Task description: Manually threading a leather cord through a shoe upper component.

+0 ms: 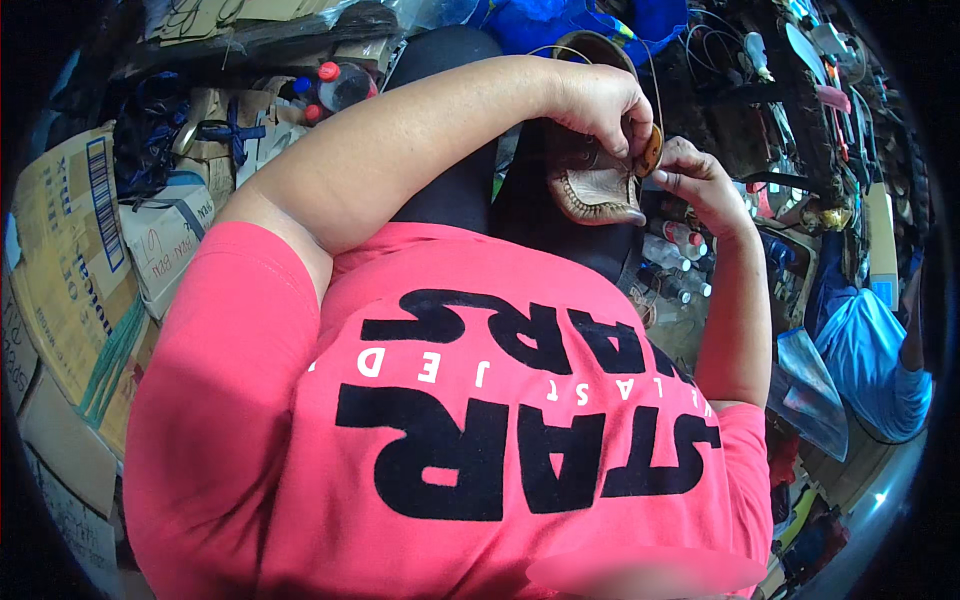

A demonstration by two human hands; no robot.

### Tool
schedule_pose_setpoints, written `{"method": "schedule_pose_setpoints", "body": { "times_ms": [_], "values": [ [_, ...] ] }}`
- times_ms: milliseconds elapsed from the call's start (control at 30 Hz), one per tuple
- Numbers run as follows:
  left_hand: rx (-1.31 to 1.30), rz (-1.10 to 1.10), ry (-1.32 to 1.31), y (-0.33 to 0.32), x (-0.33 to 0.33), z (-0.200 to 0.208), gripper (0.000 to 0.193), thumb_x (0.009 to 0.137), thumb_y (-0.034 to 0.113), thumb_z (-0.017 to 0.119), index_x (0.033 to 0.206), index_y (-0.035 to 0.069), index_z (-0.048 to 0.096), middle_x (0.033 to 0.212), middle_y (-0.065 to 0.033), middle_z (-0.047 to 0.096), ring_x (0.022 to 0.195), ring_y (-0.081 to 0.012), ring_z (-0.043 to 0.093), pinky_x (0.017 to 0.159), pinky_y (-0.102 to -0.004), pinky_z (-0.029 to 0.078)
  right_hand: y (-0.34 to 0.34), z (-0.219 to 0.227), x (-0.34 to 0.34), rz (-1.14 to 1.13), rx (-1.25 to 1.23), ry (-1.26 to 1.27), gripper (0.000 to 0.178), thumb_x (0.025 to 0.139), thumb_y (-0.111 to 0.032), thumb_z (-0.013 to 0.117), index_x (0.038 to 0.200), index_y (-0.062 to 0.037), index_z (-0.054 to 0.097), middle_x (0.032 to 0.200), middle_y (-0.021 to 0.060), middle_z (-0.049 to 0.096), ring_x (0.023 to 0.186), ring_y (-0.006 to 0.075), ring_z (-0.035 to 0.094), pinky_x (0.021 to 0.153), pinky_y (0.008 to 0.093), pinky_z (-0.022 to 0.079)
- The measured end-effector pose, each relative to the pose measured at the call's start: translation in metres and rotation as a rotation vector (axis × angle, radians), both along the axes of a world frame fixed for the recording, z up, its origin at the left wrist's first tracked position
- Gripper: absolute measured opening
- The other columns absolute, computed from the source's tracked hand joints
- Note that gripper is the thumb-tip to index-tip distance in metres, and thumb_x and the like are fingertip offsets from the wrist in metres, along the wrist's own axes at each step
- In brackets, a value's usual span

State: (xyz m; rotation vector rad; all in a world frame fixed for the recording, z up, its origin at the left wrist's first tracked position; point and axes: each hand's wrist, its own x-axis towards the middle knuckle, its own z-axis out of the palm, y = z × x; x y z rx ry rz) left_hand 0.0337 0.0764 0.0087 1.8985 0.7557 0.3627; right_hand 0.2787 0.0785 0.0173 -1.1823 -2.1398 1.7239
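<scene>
A brown leather shoe [597, 192] rests on my dark-trousered lap, its toe toward me and a row of stitches curving around the toe. My left hand [608, 108] is bent over the shoe's opening, with thumb and fingers pinched close to its right edge. Beside those fingertips is a small rounded yellow-brown piece [652, 148] with dark spots. From the right, my right hand [703, 185] reaches the same edge, thumb and forefinger pressed together just below that piece. What either pinch holds is hidden. A thin thread [655, 85] loops up above the hands.
Plastic bottles [668, 252] lie right of my lap, and a red-capped bottle [345, 85] is beyond my left forearm. Cardboard boxes [70, 270] crowd the left. Cluttered tools and cords fill the right, near a blue cloth [875, 360]. Blue plastic [560, 20] lies at the far side.
</scene>
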Motion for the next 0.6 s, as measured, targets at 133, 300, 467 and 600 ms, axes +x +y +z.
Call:
{"method": "schedule_pose_setpoints", "body": {
  "times_ms": [133, 300, 467, 600],
  "values": [
    [-0.03, -0.003, 0.023, -0.001, -0.001, 0.004, 0.023, 0.072, 0.008, 0.069, 0.094, 0.01, 0.07, 0.085, -0.0034, 0.07, 0.077, -0.0135, 0.064, 0.073, -0.0285, 0.049, 0.007, 0.0, -0.001, 0.02, -0.023, -0.022, 0.012, 0.08, -0.005, 0.069, 0.092, -0.004, 0.069, 0.088, 0.0002, 0.055, 0.088, 0.0123, 0.053, 0.085, 0.027, 0.041],
    [0.011, 0.002, 0.016, -0.001, 0.0, 0.001, 0.021, 0.071, 0.009, 0.069, 0.092, 0.01, 0.071, 0.083, -0.0027, 0.07, 0.077, -0.013, 0.063, 0.072, -0.0279, 0.049, 0.006, 0.005, -0.003, 0.054, 0.02, -0.057, 0.01, 0.081, -0.006, 0.069, 0.09, -0.0042, 0.069, 0.088, -0.0004, 0.057, 0.088, 0.0112, 0.053, 0.084, 0.0261, 0.041],
    [0.036, -0.017, 0.028, 0.003, 0.001, -0.003, 0.021, 0.071, 0.008, 0.068, 0.092, 0.009, 0.071, 0.082, -0.0027, 0.07, 0.076, -0.0131, 0.063, 0.072, -0.0279, 0.049, -0.001, 0.002, -0.006, -0.071, -0.141, -0.038, 0.008, 0.081, -0.007, 0.07, 0.088, -0.0042, 0.068, 0.085, -0.0022, 0.06, 0.084, 0.009, 0.054, 0.082, 0.0256, 0.042],
    [0.058, -0.035, -0.048, 0.002, -0.001, -0.006, 0.021, 0.071, 0.007, 0.067, 0.091, 0.009, 0.071, 0.082, -0.0033, 0.07, 0.075, -0.0133, 0.063, 0.072, -0.0281, 0.049, 0.001, -0.019, 0.002, -0.068, -0.151, 0.115, 0.011, 0.08, -0.009, 0.071, 0.089, -0.0039, 0.067, 0.083, -0.0026, 0.061, 0.081, 0.0085, 0.054, 0.079, 0.025, 0.043]
  ]
}}
